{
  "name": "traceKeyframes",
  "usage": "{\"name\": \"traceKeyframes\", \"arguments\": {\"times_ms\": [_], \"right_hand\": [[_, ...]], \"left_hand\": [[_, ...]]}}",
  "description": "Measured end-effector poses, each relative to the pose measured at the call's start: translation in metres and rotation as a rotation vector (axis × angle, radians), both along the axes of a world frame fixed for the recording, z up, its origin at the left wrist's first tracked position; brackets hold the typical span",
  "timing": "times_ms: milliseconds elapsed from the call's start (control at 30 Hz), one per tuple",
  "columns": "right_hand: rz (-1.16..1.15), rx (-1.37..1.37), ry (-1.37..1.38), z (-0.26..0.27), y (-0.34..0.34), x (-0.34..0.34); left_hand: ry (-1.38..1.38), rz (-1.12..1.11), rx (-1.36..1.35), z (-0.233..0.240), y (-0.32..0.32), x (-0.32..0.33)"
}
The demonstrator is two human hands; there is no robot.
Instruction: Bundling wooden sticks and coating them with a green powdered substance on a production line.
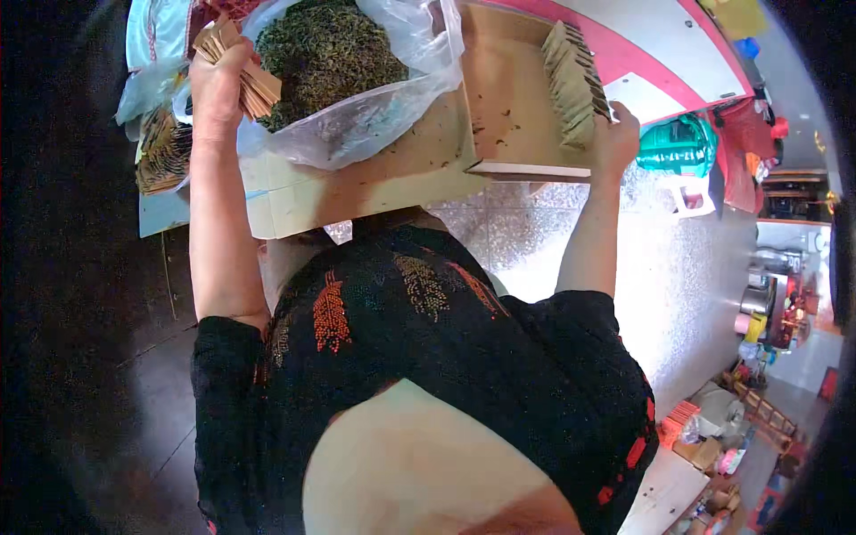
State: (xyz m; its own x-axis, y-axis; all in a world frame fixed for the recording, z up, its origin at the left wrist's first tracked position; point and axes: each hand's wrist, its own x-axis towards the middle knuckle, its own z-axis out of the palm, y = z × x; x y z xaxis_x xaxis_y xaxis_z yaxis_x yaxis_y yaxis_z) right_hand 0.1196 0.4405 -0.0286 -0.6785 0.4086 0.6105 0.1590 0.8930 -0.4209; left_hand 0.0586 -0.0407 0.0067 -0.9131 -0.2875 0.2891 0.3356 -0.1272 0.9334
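My left hand [217, 80] grips a bundle of small brown paper packets [259, 90] at the left edge of a clear plastic bag [348, 137]. Inside that bag is a heap of dark, dried leaf material [321, 53]. A shallow cardboard box [508, 100] stands to the right of the bag, with loose bits on its bottom. Along its right side leans a row of filled brown paper packets [572, 87]. My right hand [618, 130] is at the near right end of this row, fingers bent against it. Whether a packet is between those fingers is hidden.
More brown packets [160, 150] are stacked at the far left under clear plastic. Flattened cardboard [374, 187] covers the near table edge. Beyond the box is a pink and white surface [642, 53]. A green plastic-wrapped item [675, 147] lies at right, above the speckled floor [682, 281].
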Motion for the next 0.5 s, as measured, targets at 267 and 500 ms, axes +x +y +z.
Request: {"name": "traceKeyframes", "arguments": {"times_ms": [267,500], "right_hand": [[-0.093,0.475,-0.362,-0.006,0.007,-0.011],[-0.101,0.624,-0.296,-0.021,0.016,-0.021]], "left_hand": [[-0.009,-0.062,-0.071,-0.003,0.001,0.007],[-0.003,-0.049,-0.076,-0.003,0.000,0.005]]}}
